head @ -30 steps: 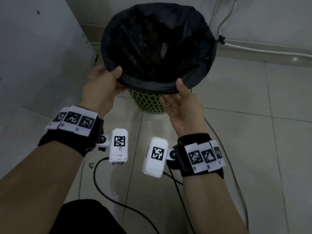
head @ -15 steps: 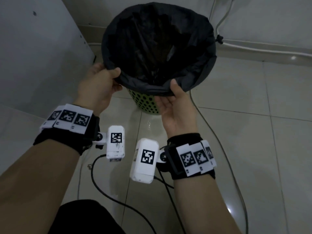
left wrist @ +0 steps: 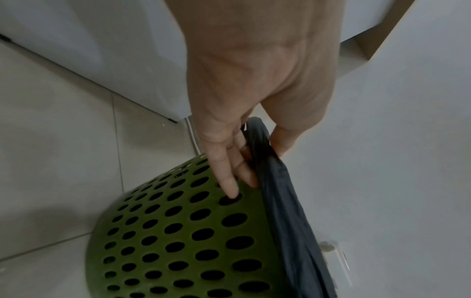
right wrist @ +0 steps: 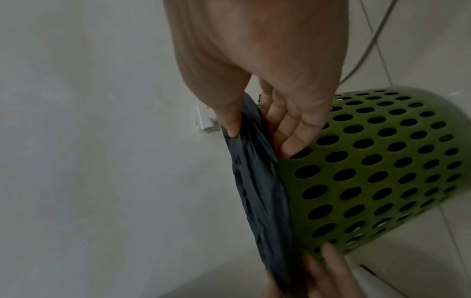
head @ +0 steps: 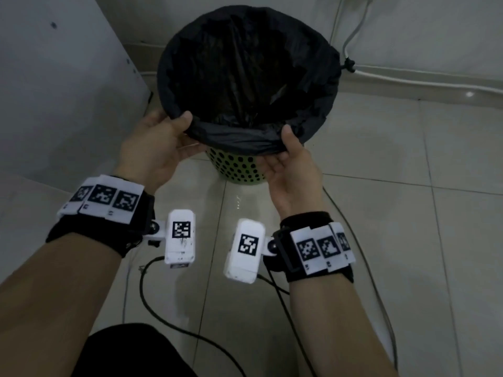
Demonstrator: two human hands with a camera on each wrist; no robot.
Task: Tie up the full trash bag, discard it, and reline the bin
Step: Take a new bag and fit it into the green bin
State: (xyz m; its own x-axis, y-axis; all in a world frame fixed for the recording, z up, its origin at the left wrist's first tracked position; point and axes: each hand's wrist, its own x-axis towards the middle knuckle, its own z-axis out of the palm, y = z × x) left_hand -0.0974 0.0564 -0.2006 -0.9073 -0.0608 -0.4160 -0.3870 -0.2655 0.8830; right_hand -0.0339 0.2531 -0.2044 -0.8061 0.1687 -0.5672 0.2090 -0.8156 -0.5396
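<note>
A black trash bag point(head: 245, 77) lines a green perforated bin point(head: 236, 170) on the tiled floor, its edge folded over the rim. My left hand point(head: 160, 142) pinches the folded bag edge point(left wrist: 275, 181) at the near left of the rim, thumb on top and fingers beneath against the bin point(left wrist: 178, 231). My right hand point(head: 288, 159) pinches the same edge point(right wrist: 252, 171) at the near right, thumb over the rim and fingers under it on the bin wall point(right wrist: 369, 161). The bag's inside is dark.
A white cabinet side point(head: 60, 85) stands close on the left. Black cables point(head: 152, 303) trail over the floor tiles near my arms, and a white cord point(head: 422, 80) runs along the back wall. A white wall socket point(right wrist: 203, 121) shows behind the bin.
Both hands have slid along the near rim, the right hand moving right, and the folded bag edge between them now lies stretched flatter over the rim.
</note>
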